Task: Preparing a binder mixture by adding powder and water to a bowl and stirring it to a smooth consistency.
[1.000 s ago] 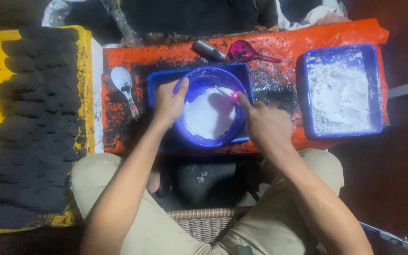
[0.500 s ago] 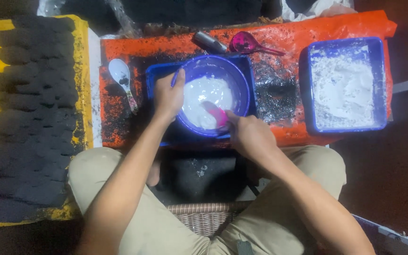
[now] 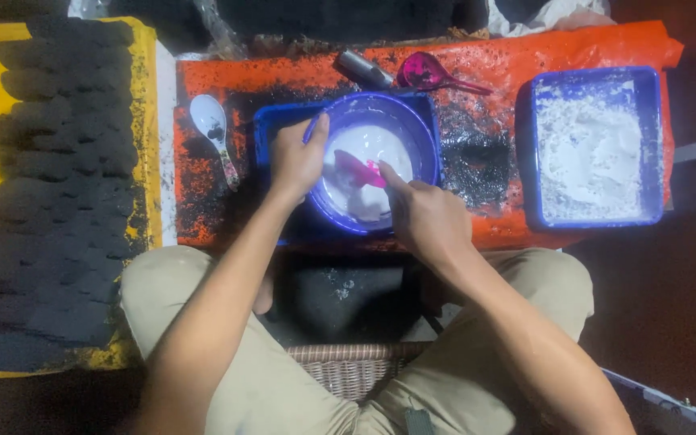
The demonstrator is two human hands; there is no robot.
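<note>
A round blue bowl (image 3: 420,129) holding a white wet mix sits in a blue tray (image 3: 271,121) on the orange sheet. My left hand (image 3: 296,161) grips the bowl's left rim, thumb over the edge. My right hand (image 3: 424,217) holds a pink spoon (image 3: 356,171) whose blade lies in the white mix, smeared with it.
A blue tub (image 3: 525,145) of white powder stands at the right. A white spoon (image 3: 209,121), a pink scoop (image 3: 424,72) and a dark metal cylinder (image 3: 362,68) lie on the orange sheet (image 3: 203,185), which carries black powder. Rows of black lumps (image 3: 50,185) cover the yellow sheet at left.
My right hand has swung from the bowl's right rim down to its near side, moving the pink spoon through the white mix. The left hand stays on the rim.
</note>
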